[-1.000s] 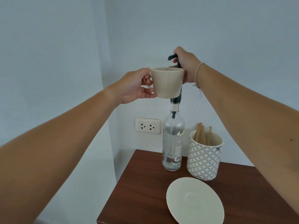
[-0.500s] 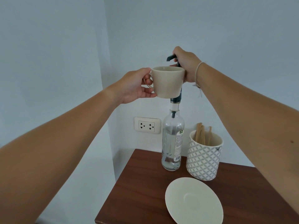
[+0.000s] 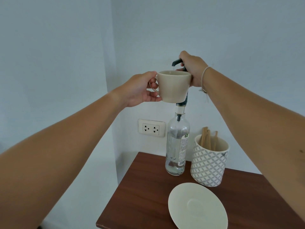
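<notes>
Beige ceramic cup [image 3: 173,87] gripped by left hand [image 3: 140,90], right hand [image 3: 193,68] clasping dark pump [image 3: 176,61], glass bottle [image 3: 177,146]

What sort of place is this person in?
Likely a small drinks corner in a home or guest room. A pump bottle stands on a dark wooden table beside a patterned pot of wooden stirrers and a saucer, and the left hand holds a cup under the pump, which the right hand grips.
</notes>
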Tool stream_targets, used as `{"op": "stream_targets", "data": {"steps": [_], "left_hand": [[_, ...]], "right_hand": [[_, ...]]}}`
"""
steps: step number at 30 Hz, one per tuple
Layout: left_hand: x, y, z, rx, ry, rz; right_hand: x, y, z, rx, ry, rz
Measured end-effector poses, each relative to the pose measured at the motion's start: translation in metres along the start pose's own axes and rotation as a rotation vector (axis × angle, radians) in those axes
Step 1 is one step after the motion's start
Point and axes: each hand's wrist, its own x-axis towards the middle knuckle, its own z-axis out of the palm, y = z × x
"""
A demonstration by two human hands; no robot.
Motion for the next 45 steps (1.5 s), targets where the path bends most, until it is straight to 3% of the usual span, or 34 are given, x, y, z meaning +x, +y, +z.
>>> {"op": "stream_targets", "data": {"steps": [45], "left_hand": [[0.002,0.002,-0.005,-0.033,0.016,0.001]], "right_hand": [[0.000,-0.007,0.002,-0.001,-0.010,0.015]]}}
